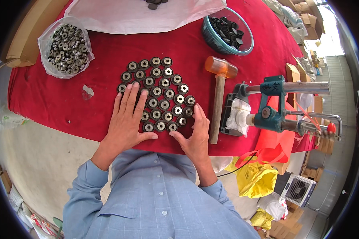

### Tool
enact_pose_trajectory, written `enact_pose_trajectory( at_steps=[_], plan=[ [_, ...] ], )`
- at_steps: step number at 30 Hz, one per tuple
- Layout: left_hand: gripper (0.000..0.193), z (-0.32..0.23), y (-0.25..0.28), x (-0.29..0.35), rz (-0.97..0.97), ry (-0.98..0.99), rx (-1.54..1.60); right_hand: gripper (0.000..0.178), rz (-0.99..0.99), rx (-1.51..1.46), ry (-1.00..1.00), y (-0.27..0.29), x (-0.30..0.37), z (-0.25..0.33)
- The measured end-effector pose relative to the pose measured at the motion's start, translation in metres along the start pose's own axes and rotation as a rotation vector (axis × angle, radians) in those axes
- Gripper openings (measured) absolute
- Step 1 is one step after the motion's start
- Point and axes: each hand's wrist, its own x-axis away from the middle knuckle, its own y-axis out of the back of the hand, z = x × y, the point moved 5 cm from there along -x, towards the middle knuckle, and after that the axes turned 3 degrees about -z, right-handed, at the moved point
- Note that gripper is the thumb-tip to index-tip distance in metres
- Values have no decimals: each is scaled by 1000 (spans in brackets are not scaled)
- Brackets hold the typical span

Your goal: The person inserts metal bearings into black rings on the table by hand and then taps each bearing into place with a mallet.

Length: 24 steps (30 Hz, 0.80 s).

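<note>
Several black wheels with metal bearings in their centres lie flat in a tight cluster on the red cloth. My left hand rests over the cluster's left side, fingers stretched out and covering part of some wheels. At the lower right of the cluster, my right hand has its thumb and fingers apart, touching or almost touching the edge wheels. Neither hand grips anything. To the right of the cluster lies a mallet with an amber head and a wooden handle.
A teal hand press stands at the right. Loose bearings fill a clear plastic bag at the far left. Black round parts sit in a blue basin at the back right. A white sheet covers the far edge, beside a cardboard box.
</note>
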Motion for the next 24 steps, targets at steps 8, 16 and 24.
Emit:
enact_pose_trajectory(
  at_steps=[8, 16, 24],
  plan=[
    [134, -2, -4, -1, -25, 27, 11, 105, -49, 2, 3, 0, 3, -4],
    [132, -4, -8, 0, -94, 51, -19, 96, -108, -40, 7, -9, 3, 0],
    [131, -2, -8, 2, -112, 39, -1, 91, -112, -76, -59, -9, 1, -2]
  ],
)
